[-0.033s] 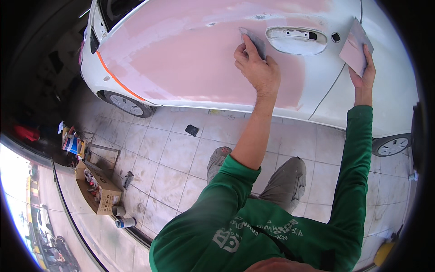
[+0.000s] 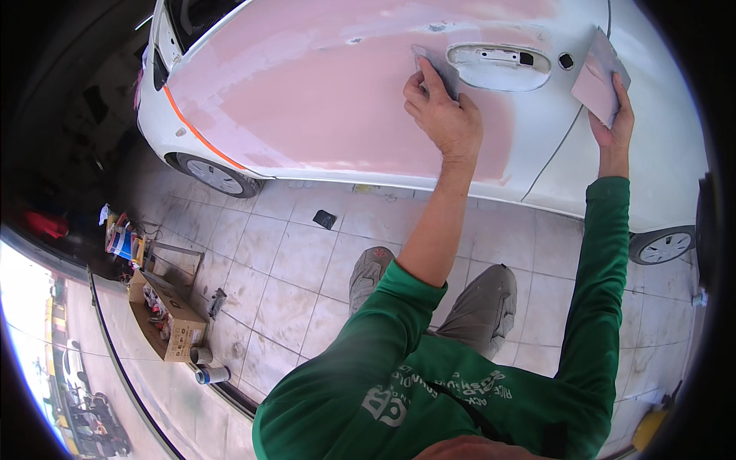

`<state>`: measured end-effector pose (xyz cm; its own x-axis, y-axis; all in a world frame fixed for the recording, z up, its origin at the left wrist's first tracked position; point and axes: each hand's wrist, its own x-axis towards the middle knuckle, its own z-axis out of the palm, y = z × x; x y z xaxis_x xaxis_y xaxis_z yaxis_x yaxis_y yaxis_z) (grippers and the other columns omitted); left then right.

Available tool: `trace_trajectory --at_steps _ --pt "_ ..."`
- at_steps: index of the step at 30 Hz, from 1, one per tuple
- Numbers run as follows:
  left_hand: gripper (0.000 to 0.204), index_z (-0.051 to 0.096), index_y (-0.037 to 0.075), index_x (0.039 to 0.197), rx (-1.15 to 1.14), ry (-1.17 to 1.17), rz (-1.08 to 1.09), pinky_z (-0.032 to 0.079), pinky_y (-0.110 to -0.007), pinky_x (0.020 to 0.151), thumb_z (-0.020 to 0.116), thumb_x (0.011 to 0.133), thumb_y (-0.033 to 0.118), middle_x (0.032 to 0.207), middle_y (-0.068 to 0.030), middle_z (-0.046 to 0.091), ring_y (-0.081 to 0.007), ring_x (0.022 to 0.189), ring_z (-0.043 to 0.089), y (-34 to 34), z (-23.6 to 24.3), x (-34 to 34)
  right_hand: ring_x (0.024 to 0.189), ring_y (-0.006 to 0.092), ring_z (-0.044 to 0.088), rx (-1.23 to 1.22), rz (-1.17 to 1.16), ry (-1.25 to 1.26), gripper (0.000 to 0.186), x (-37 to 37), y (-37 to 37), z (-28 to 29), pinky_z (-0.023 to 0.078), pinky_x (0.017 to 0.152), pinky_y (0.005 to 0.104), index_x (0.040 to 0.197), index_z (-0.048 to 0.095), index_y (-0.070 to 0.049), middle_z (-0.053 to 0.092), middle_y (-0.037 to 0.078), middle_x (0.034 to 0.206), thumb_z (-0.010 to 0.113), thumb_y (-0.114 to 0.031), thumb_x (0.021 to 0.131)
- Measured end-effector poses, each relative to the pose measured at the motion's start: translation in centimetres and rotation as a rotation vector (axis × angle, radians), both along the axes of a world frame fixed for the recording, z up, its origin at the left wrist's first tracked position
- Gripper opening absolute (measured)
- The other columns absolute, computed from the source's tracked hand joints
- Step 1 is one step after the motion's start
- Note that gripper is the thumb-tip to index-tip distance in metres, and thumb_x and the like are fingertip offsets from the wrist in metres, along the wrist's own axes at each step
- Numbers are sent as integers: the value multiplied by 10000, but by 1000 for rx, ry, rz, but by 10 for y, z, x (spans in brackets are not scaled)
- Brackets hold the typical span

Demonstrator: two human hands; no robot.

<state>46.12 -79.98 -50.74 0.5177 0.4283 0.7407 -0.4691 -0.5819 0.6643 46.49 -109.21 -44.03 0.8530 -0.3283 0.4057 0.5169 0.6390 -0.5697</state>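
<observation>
- The earlier picture and this one match: nothing has shifted, both hands sit where they were, so the spreading work on the car door point(image 2: 330, 100) is mid-stroke rather than finished.
- The left hand point(image 2: 443, 115) is closed around a flat grey spreader point(image 2: 435, 67), fingers on top, pressing its blade against the panel just left of the empty door-handle recess point(image 2: 500, 66).
- The right hand point(image 2: 613, 123) grips a flat square board point(image 2: 599, 75) from below, fingers wrapped over its lower edge; the board leans near the white rear panel and carries a pinkish smear.
- The door is white metal, smooth and gently curved, with a broad matt pink filler coat covering most of it; the coat looks dull beside the glossy paint.
- An orange tape line point(image 2: 201, 134) runs along the front edge.
- The floor point(image 2: 291, 276) is pale square tile, dusty, with a small dark pad point(image 2: 324, 219) lying below the car.
</observation>
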Motion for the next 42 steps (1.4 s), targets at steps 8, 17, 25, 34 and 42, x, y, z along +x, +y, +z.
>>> trace_trajectory --at_steps 8,17,25,34,42 --pt "642 431 -38 1480 -23 7 -336 484 -432 928 579 855 -30 1359 -195 409 -312 1169 470 -12 -4 -31 1143 223 642 67 76 2 387 8 -8 -7 526 985 351 1295 574 -15 643 111 1263 686 -183 966" --pt "225 639 8 1163 -659 -56 -444 497 -335 882 583 948 42 1088 -43 662 -160 985 610 325 -46 9 1253 262 588 -47 81 -23 456 17 -62 -21 454 1099 396 1382 511 30 613 153 1342 610 -226 1018" --pt "292 600 13 1220 -693 42 -185 522 -352 863 571 929 29 1101 -91 675 -201 984 653 501 -43 64 1229 249 595 -74 -71 29 483 31 -81 -32 476 1064 373 1383 507 19 613 143 1325 654 -231 997" --pt "526 589 5 1326 -552 157 -269 501 -340 905 596 800 -24 1195 -95 602 -208 1027 600 528 -26 90 1210 262 612 -132 -54 1 460 27 -83 -26 490 1069 384 1388 499 30 612 157 1326 615 -218 1019" --pt "733 481 41 1503 -304 67 -196 471 -341 940 566 775 34 1350 -104 401 -218 1120 497 393 -10 57 1236 264 595 -113 -78 19 453 24 -82 -26 477 1084 398 1390 500 27 610 160 1334 609 -213 1021"
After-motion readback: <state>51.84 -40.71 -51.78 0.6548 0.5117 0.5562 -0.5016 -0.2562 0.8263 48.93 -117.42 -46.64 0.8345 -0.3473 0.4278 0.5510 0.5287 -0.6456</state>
